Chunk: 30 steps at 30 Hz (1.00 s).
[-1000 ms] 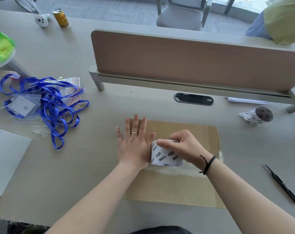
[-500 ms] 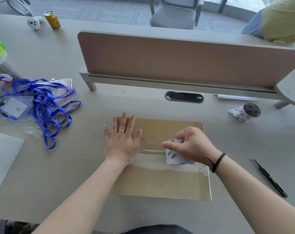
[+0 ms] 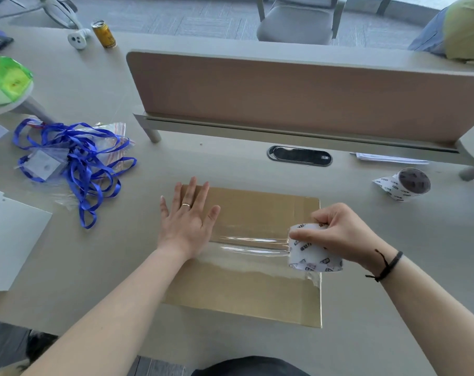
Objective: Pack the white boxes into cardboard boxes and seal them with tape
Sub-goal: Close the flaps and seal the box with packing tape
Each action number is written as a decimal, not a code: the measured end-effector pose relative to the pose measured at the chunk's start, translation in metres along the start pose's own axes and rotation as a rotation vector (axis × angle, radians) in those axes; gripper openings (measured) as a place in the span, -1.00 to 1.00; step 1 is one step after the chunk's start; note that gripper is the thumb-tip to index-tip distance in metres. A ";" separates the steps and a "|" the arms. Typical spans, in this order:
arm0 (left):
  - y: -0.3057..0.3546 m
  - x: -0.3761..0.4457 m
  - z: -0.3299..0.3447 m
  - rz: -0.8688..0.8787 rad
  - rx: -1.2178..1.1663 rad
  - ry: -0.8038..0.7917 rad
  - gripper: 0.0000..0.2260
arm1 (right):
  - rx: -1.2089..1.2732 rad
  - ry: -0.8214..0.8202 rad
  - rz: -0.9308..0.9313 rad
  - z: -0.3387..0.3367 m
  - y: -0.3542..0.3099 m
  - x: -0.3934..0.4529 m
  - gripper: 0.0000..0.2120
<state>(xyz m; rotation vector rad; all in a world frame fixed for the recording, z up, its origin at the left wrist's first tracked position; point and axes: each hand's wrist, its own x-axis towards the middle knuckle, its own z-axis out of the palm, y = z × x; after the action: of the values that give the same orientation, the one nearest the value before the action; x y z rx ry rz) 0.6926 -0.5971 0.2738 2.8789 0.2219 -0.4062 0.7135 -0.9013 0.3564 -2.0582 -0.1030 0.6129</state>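
Box (image 3: 257, 210) flat on desk (image 3: 393, 308), before divider (image 3: 298, 99). Left hand (image 3: 188, 223) flat, fingers straight, pinning box's left end. Right hand (image 3: 339, 234) grips tape roll (image 3: 313, 249) at box's right edge, clear strip stretched between. Tape likely light, clingy, wrinkle-prone; hold roll by sides. Box contents, seam unseen.

My left hand (image 3: 188, 222) lies flat, palm down, fingers straight and slightly spread, a ring on one finger, forearm reaching in from lower left. My right hand (image 3: 339, 234) is curled, thumb and fingers gripping, wrist bent with a dark cord bracelet round it, forearm coming in from lower right.
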 end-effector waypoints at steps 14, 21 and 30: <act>-0.001 0.000 0.001 0.010 0.044 0.009 -0.21 | -0.108 0.060 0.047 -0.043 0.020 -0.015 -0.40; 0.000 0.001 0.001 0.004 0.087 -0.006 -0.25 | -0.159 0.059 0.136 -0.037 0.046 -0.014 -0.36; 0.022 -0.016 -0.002 0.066 0.107 0.000 -0.26 | -0.178 0.020 0.164 -0.038 0.052 -0.009 -0.32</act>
<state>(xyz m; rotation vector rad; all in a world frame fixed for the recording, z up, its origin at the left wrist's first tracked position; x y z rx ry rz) 0.6823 -0.6200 0.2847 2.9815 0.1078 -0.4182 0.7142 -0.9618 0.3330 -2.2599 0.0249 0.7045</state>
